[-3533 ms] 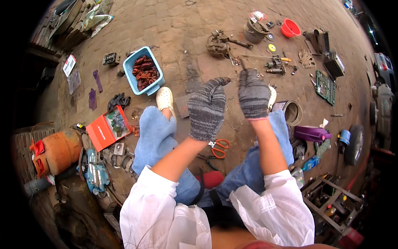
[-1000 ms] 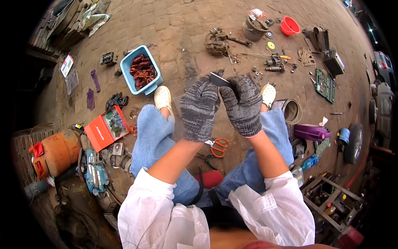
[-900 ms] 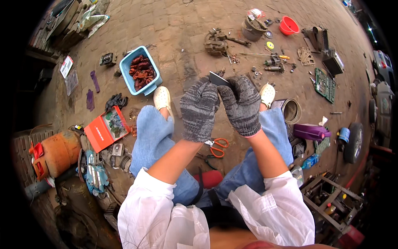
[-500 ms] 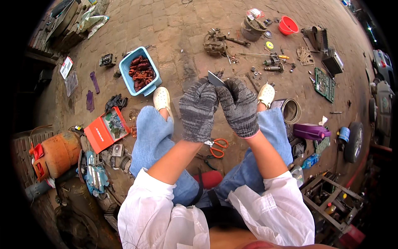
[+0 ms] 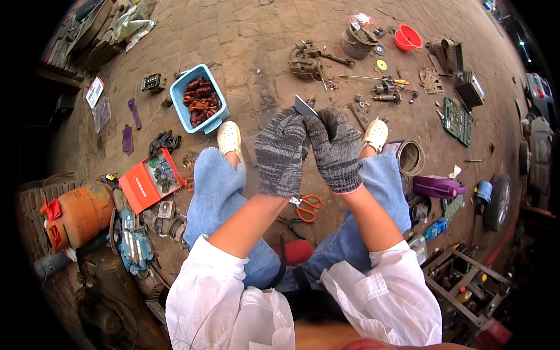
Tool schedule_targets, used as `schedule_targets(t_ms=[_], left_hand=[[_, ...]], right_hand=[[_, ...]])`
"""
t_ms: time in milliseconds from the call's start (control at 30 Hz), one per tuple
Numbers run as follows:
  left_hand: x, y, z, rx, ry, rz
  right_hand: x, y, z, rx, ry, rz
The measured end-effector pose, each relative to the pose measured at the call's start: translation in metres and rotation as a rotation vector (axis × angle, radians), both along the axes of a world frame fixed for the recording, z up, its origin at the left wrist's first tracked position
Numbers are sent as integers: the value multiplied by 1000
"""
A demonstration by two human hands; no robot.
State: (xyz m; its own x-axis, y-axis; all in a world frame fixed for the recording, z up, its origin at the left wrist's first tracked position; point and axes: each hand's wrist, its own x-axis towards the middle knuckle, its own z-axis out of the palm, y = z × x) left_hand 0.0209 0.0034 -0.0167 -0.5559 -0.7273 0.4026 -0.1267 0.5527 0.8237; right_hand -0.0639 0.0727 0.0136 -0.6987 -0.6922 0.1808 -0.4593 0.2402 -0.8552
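In grey-and-black knitted gloves, my two hands meet in front of me above the brick ground. My left hand (image 5: 281, 153) is closed, its fingertips pinching a small flat grey piece (image 5: 304, 107), thin like sheet or card. My right hand (image 5: 336, 150) is closed around the same piece from the other side. Only the upper part of the piece stands out past the gloves; its lower part is hidden. Below my wrists, orange-handled scissors (image 5: 308, 208) lie on the ground between my legs.
To the left are a blue basin (image 5: 219, 118) of copper-coloured coils, a red box (image 5: 142, 189) and an orange gas cylinder (image 5: 87, 217). On the right lie a green tool case (image 5: 457, 121), a purple jug (image 5: 437, 186) and a wheel (image 5: 497, 202). Greasy machine parts (image 5: 305, 63) lie ahead.
Both hands have shifted very slightly, still together on the grey piece, which sticks up a little higher and has tilted slightly. The view has moved a touch.
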Motion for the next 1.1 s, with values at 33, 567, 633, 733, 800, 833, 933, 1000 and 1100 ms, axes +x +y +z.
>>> schedule_targets(t_ms=[33, 567, 633, 733, 800, 833, 933, 1000, 1100], left_hand=[[0, 1, -1, 79, 54, -5], [7, 3, 41, 1131, 457, -178], [7, 4, 43, 1125, 431, -109], [9, 0, 35, 1142, 479, -146], [10, -1, 33, 1125, 490, -133], [8, 0, 37, 1101, 472, -91], [8, 1, 37, 1078, 472, -98], [7, 0, 38, 1075, 455, -121], [6, -1, 38, 1062, 408, -97]], right_hand=[[1, -1, -2, -7, -7, 3], [-66, 5, -51, -262, 445, -206], [-81, 14, -61, -155, 521, -183], [-59, 7, -41, -267, 209, -128], [-33, 5, -11, -231, 6, -4], [-20, 5, 6, -123, -105, 69], [-8, 3, 13, -21, 5, 209], [-8, 0, 15, -15, -55, 186], [-7, -2, 12, -14, -3, 154]])
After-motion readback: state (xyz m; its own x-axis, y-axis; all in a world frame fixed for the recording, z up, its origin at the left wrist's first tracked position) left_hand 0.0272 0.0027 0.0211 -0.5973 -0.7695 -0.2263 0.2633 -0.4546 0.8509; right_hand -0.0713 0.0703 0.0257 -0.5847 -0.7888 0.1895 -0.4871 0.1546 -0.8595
